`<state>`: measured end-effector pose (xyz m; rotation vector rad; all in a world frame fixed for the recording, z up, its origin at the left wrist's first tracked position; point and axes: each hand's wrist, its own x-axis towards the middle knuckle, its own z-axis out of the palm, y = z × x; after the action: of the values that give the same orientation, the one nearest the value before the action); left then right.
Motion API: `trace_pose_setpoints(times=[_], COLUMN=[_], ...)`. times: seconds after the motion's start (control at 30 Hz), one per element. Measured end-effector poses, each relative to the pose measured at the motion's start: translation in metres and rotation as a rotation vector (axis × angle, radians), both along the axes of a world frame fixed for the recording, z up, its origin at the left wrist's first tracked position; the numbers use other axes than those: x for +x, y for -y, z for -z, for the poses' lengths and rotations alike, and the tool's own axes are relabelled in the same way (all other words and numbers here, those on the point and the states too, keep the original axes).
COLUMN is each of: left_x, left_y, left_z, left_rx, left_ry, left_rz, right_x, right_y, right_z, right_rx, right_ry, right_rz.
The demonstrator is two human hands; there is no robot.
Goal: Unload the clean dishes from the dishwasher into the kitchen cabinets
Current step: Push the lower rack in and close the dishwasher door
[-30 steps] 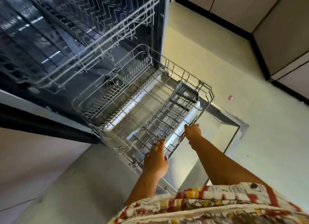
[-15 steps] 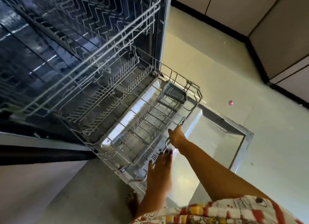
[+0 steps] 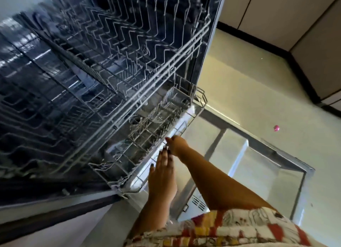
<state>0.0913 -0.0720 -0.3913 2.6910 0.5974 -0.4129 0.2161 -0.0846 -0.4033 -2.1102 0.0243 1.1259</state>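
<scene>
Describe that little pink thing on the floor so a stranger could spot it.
Find the open steel dishwasher door lying flat. Past its far side, on the pale floor, sits a small round pink object, the only pink thing there.

Pale floor (image 3: pixel 239 71), beige cabinets (image 3: pixel 276 12), black plinth (image 3: pixel 258 40)

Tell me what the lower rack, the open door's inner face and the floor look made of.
Lower rack: thin bent wire, pale grey coating, likely plastic-coated steel. Door's inner face: probably stainless steel, smooth, mirror-like reflections. Floor: pale, smooth, faintly speckled; tile or vinyl, cannot tell which.
</scene>
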Motion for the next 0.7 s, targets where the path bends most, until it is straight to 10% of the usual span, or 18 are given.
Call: trace_pose_setpoints(times=[0.7], left_x=[0.054], left_y=[-0.071], left_z=[0.007], left_rx=[0.271], left_ry=[-0.124], left_rz=[-0.043], right_x=[0.028], right_y=[-0.056], right_z=[-0.004], right_rx=[0.078], right_ry=[0.032], right_rz=[-0.136])
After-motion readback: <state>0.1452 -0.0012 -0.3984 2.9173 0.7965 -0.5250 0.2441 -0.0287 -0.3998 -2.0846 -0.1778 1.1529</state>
